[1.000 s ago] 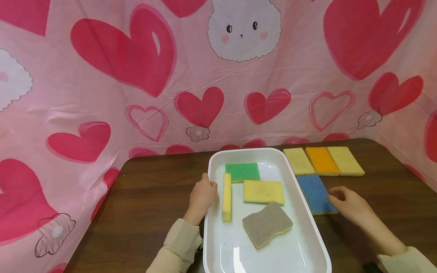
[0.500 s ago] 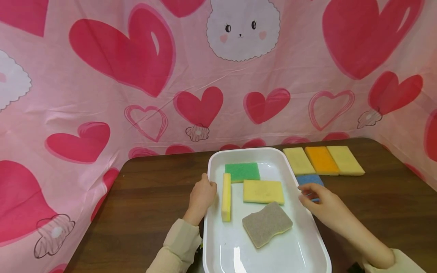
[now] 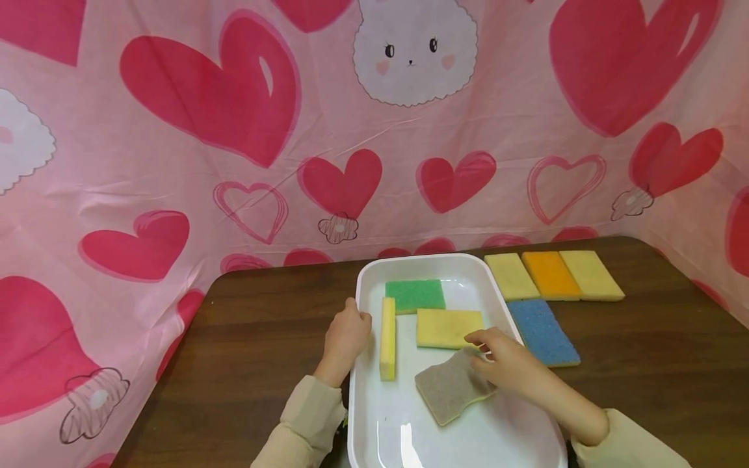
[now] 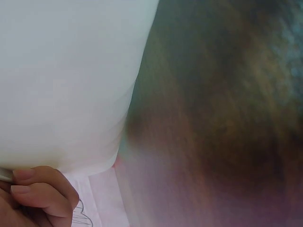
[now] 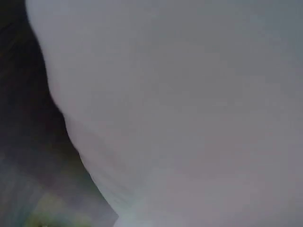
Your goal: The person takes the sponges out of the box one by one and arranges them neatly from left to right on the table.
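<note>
My left hand (image 3: 346, 330) grips the left rim of a white plastic tray (image 3: 365, 435); in the left wrist view its fingers (image 4: 45, 191) curl at the rim. My right hand (image 3: 503, 361) is over the tray's right part, fingertips at the upper right edge of a grey-topped sponge (image 3: 449, 387) with notched sides. Above that sponge lies a yellow sponge (image 3: 447, 328) beside the right fingertips. A green sponge (image 3: 415, 294) lies at the tray's far end. Another yellow sponge (image 3: 388, 341) stands on its edge along the left wall. The right wrist view holds only a blurred pale surface, no hand.
Right of the tray, on the dark wooden table (image 3: 263, 325), lie a blue sponge (image 3: 544, 331), an orange sponge (image 3: 551, 275) and two pale yellow ones. A pink heart-printed cloth (image 3: 246, 130) hangs behind and at both sides of the table.
My right hand has moved left from the blue sponge, over the tray's right rim, to the grey-topped sponge. My left hand has stayed on the rim, and the sponges lie where they were.
</note>
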`<state>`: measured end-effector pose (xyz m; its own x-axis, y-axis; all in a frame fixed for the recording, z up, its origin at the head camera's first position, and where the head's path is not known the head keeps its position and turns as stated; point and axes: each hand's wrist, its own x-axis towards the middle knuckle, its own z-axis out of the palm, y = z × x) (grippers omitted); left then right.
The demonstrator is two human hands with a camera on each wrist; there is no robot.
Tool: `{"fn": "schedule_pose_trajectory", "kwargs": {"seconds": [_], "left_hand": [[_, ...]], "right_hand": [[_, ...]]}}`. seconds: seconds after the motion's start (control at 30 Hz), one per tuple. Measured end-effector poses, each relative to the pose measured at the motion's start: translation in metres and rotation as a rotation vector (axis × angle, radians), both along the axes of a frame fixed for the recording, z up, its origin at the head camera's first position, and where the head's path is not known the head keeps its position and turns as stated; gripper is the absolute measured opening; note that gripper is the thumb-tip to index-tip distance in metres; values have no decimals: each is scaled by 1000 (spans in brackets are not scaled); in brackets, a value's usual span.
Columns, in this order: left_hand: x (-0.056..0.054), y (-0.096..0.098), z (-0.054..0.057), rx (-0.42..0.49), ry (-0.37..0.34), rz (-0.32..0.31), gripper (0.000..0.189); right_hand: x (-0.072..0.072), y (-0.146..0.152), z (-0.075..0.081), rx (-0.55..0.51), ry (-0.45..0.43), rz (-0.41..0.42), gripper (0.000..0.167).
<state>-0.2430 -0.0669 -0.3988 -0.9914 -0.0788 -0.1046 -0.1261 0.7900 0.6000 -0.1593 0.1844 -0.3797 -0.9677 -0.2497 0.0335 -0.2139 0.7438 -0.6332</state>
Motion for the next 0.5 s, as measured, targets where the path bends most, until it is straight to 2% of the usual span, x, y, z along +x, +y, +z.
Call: {"fn": "schedule_pose_trajectory", "kwargs": {"seconds": [0.2, 0.5], "left_hand": [[0, -1, -1, 0, 2, -3, 36], [2, 0, 3, 0, -3, 1, 38]], "right_hand": [[-1, -6, -12, 69, 26, 20, 38], [1, -7, -19, 69, 7, 23, 46]]}}
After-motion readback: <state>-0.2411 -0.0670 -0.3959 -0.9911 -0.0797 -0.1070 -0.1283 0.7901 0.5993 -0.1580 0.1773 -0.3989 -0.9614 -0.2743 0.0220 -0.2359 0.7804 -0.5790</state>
